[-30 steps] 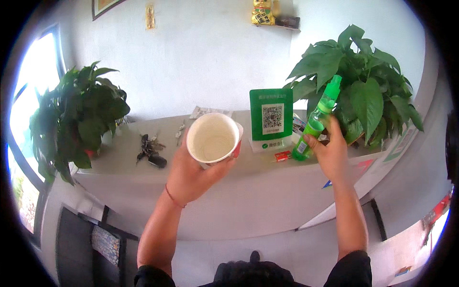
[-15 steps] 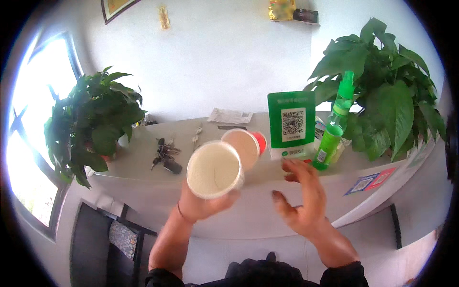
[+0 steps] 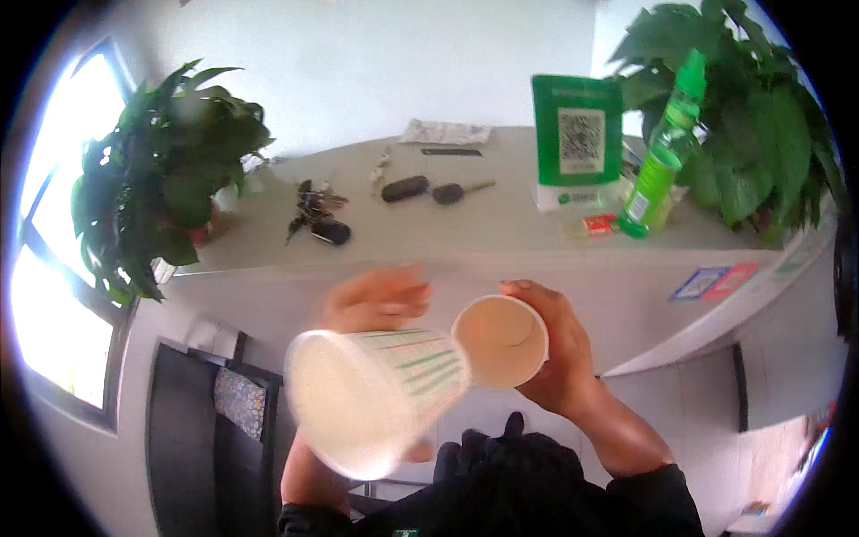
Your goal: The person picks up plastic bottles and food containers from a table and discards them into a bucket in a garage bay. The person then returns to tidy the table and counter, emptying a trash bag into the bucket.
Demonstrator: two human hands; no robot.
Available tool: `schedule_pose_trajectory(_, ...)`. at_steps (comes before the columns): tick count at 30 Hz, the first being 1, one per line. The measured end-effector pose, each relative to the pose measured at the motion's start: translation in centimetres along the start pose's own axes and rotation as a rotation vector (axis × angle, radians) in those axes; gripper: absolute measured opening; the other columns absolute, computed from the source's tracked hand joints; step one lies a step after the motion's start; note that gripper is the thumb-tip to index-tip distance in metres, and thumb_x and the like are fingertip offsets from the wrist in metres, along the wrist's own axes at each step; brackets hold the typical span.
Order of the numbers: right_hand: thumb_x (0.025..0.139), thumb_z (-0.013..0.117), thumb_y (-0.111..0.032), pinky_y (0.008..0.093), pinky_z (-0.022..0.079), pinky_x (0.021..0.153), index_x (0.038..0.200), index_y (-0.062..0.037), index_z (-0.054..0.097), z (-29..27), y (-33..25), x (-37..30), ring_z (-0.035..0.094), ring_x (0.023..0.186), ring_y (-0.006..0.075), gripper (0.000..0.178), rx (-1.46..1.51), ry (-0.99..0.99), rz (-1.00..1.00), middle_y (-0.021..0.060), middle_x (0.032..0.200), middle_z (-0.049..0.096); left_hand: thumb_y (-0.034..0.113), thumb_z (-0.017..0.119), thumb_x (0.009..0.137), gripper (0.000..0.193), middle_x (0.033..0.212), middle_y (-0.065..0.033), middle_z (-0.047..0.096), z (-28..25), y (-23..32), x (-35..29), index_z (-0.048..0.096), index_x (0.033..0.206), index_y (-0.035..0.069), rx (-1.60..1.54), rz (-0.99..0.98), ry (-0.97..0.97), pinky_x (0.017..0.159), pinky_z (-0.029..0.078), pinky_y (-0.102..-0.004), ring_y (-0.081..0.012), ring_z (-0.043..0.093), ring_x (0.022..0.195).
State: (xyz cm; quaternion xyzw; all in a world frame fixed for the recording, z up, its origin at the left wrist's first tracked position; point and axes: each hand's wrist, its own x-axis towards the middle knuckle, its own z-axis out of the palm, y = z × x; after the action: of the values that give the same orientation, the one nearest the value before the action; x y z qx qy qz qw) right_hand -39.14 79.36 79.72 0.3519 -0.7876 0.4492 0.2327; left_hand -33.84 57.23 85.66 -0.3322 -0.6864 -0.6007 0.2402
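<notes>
In front of the counter, my left hand (image 3: 376, 297) is wrapped around a large paper cup (image 3: 420, 367) with green and red stripes. The cup lies tipped, its wide pale mouth facing the lower left; fingers show above it and the thumb below. Its narrow end comes close to a second, smaller-looking paper cup (image 3: 501, 345) with a tan inside, mouth toward me. My right hand (image 3: 564, 349) grips that cup from its right side. Whether the two cups touch, I cannot tell. The larger cup is slightly blurred.
On the counter (image 3: 358, 242) lie a key bunch (image 3: 318, 210), a black key fob (image 3: 405, 188), a single key (image 3: 452, 191) and folded paper (image 3: 445, 132). A green code stand (image 3: 580, 134), a green spray bottle (image 3: 658, 174) and leafy plants (image 3: 170, 152) stand along it.
My right hand, empty with fingers apart before, now holds the tan-lined cup. The striped cup has tipped over leftward and come nearer me. Keys formerly hidden behind the cups now show.
</notes>
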Motion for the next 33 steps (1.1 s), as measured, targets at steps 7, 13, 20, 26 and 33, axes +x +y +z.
schedule_pose_trajectory(7,0.065,0.085,-0.010,0.0403,0.052,0.094,0.134,-0.0081,0.050,-2.0,-0.2,-8.9,0.060,0.114,0.0343,0.077,0.200,-0.066,0.465,0.0155,0.129,0.057,0.027,0.089,0.069,0.085,0.138,-0.0154,0.047,7.4,-4.0,-1.1,0.046,0.139,0.005,-0.123,-0.351,-0.402,0.109,0.036,-0.0401,-0.0297,0.045,0.132)
schedule_pose_trajectory(13,0.068,0.082,-0.009,0.0408,0.051,0.093,0.136,-0.0072,0.046,-8.5,-0.9,-15.3,0.060,0.115,0.0344,0.077,0.057,0.092,0.564,0.0168,0.129,0.055,0.043,0.090,0.069,0.102,0.148,-0.0130,0.044,17.7,-5.3,-5.1,0.037,0.147,0.005,-0.549,-0.674,-0.350,0.107,0.041,-0.0383,-0.0234,0.048,0.131)
schedule_pose_trajectory(20,0.072,0.082,-0.012,0.0413,0.051,0.093,0.135,-0.0066,0.047,-18.9,0.4,-27.3,0.060,0.113,0.0359,0.073,-0.013,0.350,0.656,0.0176,0.129,0.055,0.037,0.083,0.076,0.103,0.153,-0.0146,0.032,32.9,-4.8,-5.5,0.023,0.153,0.003,-0.499,-0.447,-0.664,0.116,0.026,-0.0411,-0.0260,0.031,0.142)
schedule_pose_trajectory(26,0.073,0.082,-0.018,0.0420,0.052,0.089,0.137,-0.0076,0.046,-29.6,1.7,-39.8,0.061,0.109,0.0372,0.074,-0.208,0.497,0.742,0.0170,0.128,0.055,0.046,0.082,0.074,0.098,0.150,-0.0182,0.038,49.6,0.9,-5.4,0.034,0.148,0.002,-0.454,-0.162,-0.756,0.112,0.032,-0.0457,-0.0341,0.039,0.137)
schedule_pose_trajectory(33,0.071,0.080,-0.022,0.0452,0.051,0.087,0.134,-0.0070,0.046,-40.2,2.6,-53.2,0.059,0.104,0.0417,0.073,-0.272,0.637,0.806,0.0179,0.118,0.056,0.043,0.068,0.089,0.060,0.133,-0.0209,0.053,70.0,5.5,-8.5,0.054,0.130,0.003,0.029,0.370,-1.198,0.102,0.043,-0.0473,-0.0376,0.051,0.123)
